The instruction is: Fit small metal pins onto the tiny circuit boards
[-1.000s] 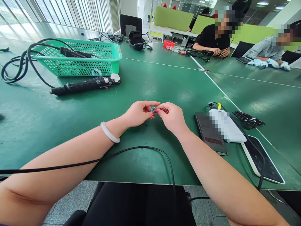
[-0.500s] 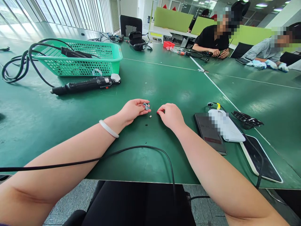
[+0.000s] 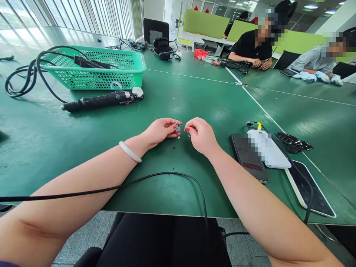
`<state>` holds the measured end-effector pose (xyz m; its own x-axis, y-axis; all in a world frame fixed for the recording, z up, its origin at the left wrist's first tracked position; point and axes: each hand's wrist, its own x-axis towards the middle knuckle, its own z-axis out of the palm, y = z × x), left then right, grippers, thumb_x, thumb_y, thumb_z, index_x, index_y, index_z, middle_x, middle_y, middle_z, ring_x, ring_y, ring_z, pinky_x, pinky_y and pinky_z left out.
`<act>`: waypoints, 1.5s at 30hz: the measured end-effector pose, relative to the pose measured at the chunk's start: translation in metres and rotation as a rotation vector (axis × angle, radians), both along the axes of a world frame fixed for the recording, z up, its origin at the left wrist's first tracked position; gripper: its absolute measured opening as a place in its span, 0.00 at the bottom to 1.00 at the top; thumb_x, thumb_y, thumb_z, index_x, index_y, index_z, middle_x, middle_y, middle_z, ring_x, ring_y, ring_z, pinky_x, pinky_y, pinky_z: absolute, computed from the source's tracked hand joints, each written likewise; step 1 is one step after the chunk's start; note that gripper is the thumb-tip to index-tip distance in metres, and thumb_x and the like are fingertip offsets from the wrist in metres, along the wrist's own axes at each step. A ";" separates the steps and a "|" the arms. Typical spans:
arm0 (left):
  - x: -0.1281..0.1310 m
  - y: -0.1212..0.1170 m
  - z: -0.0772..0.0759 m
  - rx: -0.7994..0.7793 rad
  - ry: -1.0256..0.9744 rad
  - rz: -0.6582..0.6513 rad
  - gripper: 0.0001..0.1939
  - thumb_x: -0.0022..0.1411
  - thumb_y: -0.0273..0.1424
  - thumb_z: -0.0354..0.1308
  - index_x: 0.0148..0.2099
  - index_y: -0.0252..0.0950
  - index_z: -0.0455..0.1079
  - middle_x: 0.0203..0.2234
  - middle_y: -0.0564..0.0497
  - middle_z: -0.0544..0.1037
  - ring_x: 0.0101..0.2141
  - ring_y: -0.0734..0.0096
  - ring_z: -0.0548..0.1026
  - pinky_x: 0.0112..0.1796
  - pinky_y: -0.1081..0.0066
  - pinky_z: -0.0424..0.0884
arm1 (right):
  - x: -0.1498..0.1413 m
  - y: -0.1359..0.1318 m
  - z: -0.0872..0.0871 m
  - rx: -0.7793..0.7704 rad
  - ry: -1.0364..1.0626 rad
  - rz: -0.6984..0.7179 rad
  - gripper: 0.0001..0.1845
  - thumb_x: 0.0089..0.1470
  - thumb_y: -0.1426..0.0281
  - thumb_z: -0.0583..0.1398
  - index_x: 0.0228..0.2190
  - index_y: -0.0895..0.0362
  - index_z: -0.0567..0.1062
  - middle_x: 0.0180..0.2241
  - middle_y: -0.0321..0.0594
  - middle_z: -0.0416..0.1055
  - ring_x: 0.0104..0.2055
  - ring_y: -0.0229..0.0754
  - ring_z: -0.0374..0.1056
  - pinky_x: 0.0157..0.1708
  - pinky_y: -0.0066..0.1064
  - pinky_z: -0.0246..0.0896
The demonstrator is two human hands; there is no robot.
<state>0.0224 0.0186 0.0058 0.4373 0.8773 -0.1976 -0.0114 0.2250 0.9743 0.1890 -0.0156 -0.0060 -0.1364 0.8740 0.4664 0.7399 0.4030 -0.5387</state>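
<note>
My left hand point(image 3: 164, 130) holds a small silvery part with dark patches point(image 3: 177, 127) between thumb and fingers, just above the green table point(image 3: 155, 193). Close by on the right, my right hand point(image 3: 201, 134) has its thumb and forefinger pinched together; whatever is between them is too small to make out. A tiny pale piece point(image 3: 178, 137) lies on the table below the left fingertips, and a small dark bit point(image 3: 174, 147) is nearer to me. Another tiny light piece point(image 3: 189, 135) shows beside the right fingers, partly hidden.
A green basket point(image 3: 105, 79) with cables stands at the left, a black electric screwdriver point(image 3: 102, 101) before it. Phones point(image 3: 249, 159), a white device point(image 3: 274, 155) and black glasses point(image 3: 294, 142) lie right. A black cable point(image 3: 161, 173) crosses in front. Two people sit across the table.
My hands have parted from around the silvery part, which stays in the left hand. The right hand drew back and lowered, then rose slightly toward the left again.
</note>
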 end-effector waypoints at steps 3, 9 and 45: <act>0.000 -0.001 0.001 -0.011 -0.035 -0.064 0.07 0.61 0.23 0.54 0.40 0.29 0.72 0.31 0.48 0.77 0.31 0.77 0.76 0.44 0.68 0.72 | -0.004 -0.005 0.004 0.081 0.077 0.054 0.09 0.53 0.77 0.52 0.25 0.55 0.68 0.30 0.38 0.69 0.35 0.40 0.62 0.37 0.33 0.58; 0.001 -0.001 -0.001 -0.036 -0.104 -0.150 0.05 0.59 0.26 0.58 0.37 0.30 0.73 0.29 0.49 0.76 0.31 0.77 0.75 0.42 0.69 0.72 | -0.007 -0.005 0.001 0.152 0.054 0.083 0.10 0.53 0.78 0.53 0.25 0.55 0.69 0.30 0.38 0.69 0.35 0.40 0.62 0.37 0.34 0.59; -0.015 0.011 0.006 1.069 0.739 -0.105 0.20 0.56 0.18 0.48 0.47 0.39 0.71 0.40 0.46 0.76 0.46 0.58 0.69 0.49 0.61 0.61 | -0.004 -0.004 -0.010 -0.160 -0.199 -0.058 0.07 0.50 0.72 0.61 0.33 0.53 0.79 0.35 0.40 0.76 0.40 0.45 0.67 0.39 0.39 0.62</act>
<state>0.0070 0.0295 0.0122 0.6021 0.7172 0.3510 0.5708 -0.6940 0.4389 0.1845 -0.0201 -0.0156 -0.1590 0.9435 0.2908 0.8571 0.2780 -0.4336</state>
